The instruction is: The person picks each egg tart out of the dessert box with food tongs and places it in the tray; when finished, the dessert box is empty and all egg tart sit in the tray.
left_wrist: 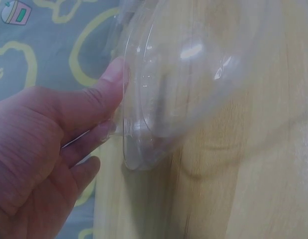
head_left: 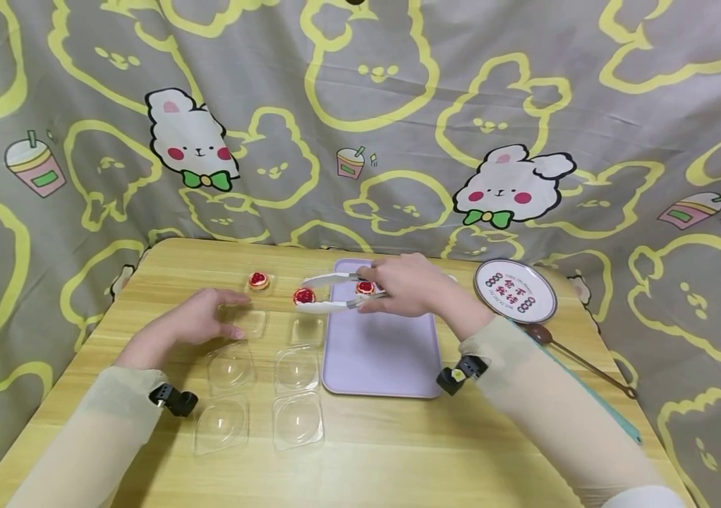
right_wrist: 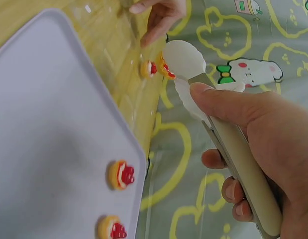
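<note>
My right hand grips a pair of tongs with white scalloped heads and beige handles. Between the heads is a small tart with a red topping, left of the lilac tray. Two more tarts, one nearer and one farther in the right wrist view, sit on the tray. My left hand has thumb and index finger spread at the left edge of a clear plastic box. Another tart stands in that box's far half.
Several clear boxes lie in two columns left of the tray, among them a nearer left one and a nearer right one. A round printed plate and a brown long-handled spoon lie at right. Patterned curtain surrounds the wooden table.
</note>
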Demonstrator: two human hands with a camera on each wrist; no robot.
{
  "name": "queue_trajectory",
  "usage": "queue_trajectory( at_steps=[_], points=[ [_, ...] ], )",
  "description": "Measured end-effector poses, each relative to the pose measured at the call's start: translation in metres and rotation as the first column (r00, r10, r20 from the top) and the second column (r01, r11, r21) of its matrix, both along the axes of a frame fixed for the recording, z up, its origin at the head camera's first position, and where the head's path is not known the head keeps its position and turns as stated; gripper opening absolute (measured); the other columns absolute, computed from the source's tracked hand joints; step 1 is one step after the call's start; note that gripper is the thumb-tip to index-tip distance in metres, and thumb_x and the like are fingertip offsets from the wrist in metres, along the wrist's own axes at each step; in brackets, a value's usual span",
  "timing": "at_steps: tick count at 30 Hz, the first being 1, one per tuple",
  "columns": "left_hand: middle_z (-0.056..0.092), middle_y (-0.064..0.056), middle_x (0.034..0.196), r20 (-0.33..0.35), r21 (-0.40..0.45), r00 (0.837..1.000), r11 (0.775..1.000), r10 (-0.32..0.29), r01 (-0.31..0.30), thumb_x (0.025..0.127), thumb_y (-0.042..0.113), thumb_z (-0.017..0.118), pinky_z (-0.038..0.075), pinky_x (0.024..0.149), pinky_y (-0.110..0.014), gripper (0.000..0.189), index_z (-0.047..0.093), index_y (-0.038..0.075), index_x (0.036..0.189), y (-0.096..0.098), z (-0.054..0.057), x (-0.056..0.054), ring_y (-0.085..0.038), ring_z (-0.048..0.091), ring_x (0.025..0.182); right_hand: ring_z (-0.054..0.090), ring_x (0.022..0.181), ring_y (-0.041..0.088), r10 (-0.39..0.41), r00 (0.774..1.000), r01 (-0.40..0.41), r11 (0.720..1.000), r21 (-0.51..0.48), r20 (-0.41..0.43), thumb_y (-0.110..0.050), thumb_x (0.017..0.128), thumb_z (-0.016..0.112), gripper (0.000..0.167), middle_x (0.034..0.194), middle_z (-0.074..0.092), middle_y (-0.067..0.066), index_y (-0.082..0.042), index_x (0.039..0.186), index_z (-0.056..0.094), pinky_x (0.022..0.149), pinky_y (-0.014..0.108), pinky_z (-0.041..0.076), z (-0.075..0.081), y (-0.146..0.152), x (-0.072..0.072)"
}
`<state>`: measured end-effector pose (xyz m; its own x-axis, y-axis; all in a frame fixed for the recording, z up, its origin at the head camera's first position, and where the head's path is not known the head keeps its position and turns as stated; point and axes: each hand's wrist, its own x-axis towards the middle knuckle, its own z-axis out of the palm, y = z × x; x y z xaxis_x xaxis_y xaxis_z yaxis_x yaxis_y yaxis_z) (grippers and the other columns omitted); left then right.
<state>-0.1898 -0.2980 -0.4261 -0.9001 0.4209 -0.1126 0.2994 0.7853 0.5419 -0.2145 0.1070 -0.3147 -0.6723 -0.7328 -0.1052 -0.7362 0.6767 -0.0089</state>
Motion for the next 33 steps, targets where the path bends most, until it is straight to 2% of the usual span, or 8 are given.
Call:
queue_trajectory(
  at_steps=[7,16,24,33],
  points=[
    [0.058,-0.027,0.147,0.002,0.004,1.000,1.000,0.002,-0.002,0.086,0.018,0.090,0.034,0.118,-0.065,0.067,0.063,-0.003,0.142,0.001,0.000,0.001,-0.051,0.047,0.140,0.056,0.070,0.016,-0.050,0.999,0.050,0.999,-0.009,0.005,-0.062,0.096,0.070,0.066,0.096,0.063,-0.003,-0.017,0.144,0.065,0.061,0.036,0.046,-0.005,0.036,0.005],
    [0.055,-0.027,0.150,-0.002,0.001,1.000,1.000,-0.007,0.007,0.088,0.020,0.089,0.033,0.118,-0.065,0.068,0.060,-0.003,0.145,0.002,0.001,0.003,-0.051,0.045,0.142,0.053,0.067,0.015,-0.082,0.996,0.082,0.997,-0.005,0.019,-0.058,0.094,0.075,0.068,0.090,0.062,-0.003,-0.013,0.144,0.066,0.059,0.034,0.046,-0.018,0.071,0.009],
    [0.055,-0.027,0.150,-0.003,0.007,1.000,1.000,-0.011,0.011,0.087,0.020,0.089,0.032,0.119,-0.065,0.068,0.061,-0.002,0.145,0.000,-0.001,0.001,-0.050,0.044,0.142,0.051,0.067,0.015,-0.115,0.993,0.114,0.993,0.020,0.033,-0.058,0.093,0.076,0.063,0.084,0.057,-0.008,-0.014,0.139,0.069,0.057,0.033,0.043,-0.031,0.085,0.013],
    [0.053,-0.029,0.152,0.001,-0.001,0.999,0.999,-0.037,0.037,0.087,0.025,0.089,0.031,0.119,-0.065,0.073,0.059,-0.003,0.147,-0.004,-0.001,0.001,-0.052,0.043,0.143,0.052,0.068,0.016,-0.126,0.991,0.124,0.992,0.031,0.051,-0.059,0.093,0.075,0.068,0.083,0.055,-0.006,-0.011,0.141,0.068,0.060,0.037,0.047,-0.044,0.090,0.013]
  ],
)
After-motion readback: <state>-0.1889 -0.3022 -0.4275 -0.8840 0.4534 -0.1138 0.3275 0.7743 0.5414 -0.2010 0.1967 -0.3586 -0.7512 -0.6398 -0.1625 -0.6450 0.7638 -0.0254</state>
